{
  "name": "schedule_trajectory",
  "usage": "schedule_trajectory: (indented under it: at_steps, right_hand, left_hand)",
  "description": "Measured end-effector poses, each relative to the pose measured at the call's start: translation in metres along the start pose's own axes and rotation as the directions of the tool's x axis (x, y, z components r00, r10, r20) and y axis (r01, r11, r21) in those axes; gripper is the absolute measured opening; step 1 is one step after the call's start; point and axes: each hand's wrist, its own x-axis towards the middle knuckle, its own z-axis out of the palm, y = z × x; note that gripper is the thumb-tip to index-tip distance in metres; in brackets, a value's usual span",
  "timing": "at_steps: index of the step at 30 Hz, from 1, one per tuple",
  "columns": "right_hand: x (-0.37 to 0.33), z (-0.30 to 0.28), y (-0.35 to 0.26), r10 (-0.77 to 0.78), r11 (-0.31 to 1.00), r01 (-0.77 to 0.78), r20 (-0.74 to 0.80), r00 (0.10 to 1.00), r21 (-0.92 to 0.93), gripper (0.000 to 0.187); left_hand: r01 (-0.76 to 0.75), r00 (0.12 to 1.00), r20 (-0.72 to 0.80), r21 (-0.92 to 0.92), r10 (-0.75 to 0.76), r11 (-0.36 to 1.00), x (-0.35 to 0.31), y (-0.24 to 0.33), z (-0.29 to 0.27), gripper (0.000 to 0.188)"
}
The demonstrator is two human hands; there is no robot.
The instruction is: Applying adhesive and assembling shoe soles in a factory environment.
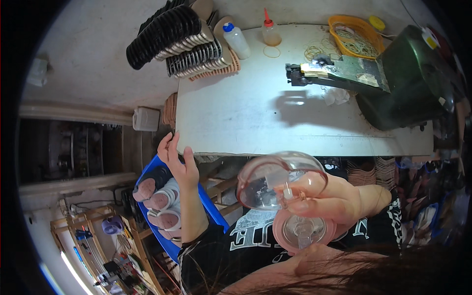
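Observation:
My right hand (324,199) is closed around a clear plastic drinking bottle (258,189) with a pinkish tint, held before my chest beyond the table's front edge. A pink ring with a clear round middle (306,232) shows below my fingers; whether it is joined to the bottle I cannot tell. My left hand (179,160) is raised at the left front corner of the white table (236,118), its fingers apart and nothing in it. I cannot tell whether its fingertips touch the table edge.
A green sewing machine (403,83) stands at the table's right. At the back are stacked black and tan shoe parts (196,46), two squeeze bottles (237,42) and an orange basket (339,22) of cords. A blue crate (214,211) of shoe parts sits below my left hand.

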Motion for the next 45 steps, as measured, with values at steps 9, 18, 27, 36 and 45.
schedule_trajectory:
  at_steps: [9, 18, 27, 36, 45]
  right_hand:
    - [-0.018, -0.005, -0.009, 0.371, 0.89, -0.429, 0.299, 0.879, 0.157, 0.056]
    - [-0.018, -0.004, -0.011, 0.163, 0.984, -0.172, 0.148, 0.975, 0.049, 0.063]
    - [-0.015, 0.0, 0.0, -0.016, 0.999, 0.016, 0.007, 1.0, -0.033, 0.067]
    - [-0.018, 0.0, -0.006, -0.006, 0.998, 0.004, -0.027, 1.0, -0.066, 0.067]
    - [-0.02, 0.002, -0.002, 0.037, 0.998, -0.04, -0.051, 0.998, -0.047, 0.064]
  left_hand:
    - [0.163, 0.971, 0.126, 0.285, -0.205, 0.945, -0.064, -0.07, 0.047, 0.04]
    - [0.289, 0.953, 0.009, 0.269, -0.302, 0.919, -0.058, -0.067, 0.129, 0.043]
    - [0.334, 0.936, 0.0, 0.311, -0.352, 0.89, -0.058, -0.067, 0.133, 0.039]
    - [0.33, 0.927, 0.056, 0.342, -0.37, 0.88, -0.054, -0.065, 0.131, 0.039]
    - [0.346, 0.919, 0.053, 0.364, -0.39, 0.865, -0.061, -0.073, 0.127, 0.039]
